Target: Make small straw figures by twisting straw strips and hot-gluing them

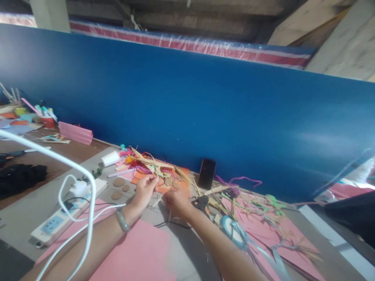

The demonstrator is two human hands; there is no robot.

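Observation:
My left hand (145,190), with a bangle (122,220) on its wrist, is closed, thumb and forefinger pinched together. Whatever sits between those fingertips is too small to make out. Close beside it on the right, my right hand (177,203) is curled shut, knuckles up, and its fingertips are mostly hidden. Just beyond both hands, an orange sheet (183,188) carries round brown discs (168,181) and thin straw-coloured strips (152,160). More brown discs (118,182) lie left of my left hand. A dark glue gun (200,203) rests near my right wrist.
A power strip (52,226) with a white plug and cable (90,195) occupies the left side. A phone (206,173) leans against the blue partition (187,109). Ribbon rolls (233,231), pink sheets (140,253), scraps and a paper cup (110,158) surround the hands.

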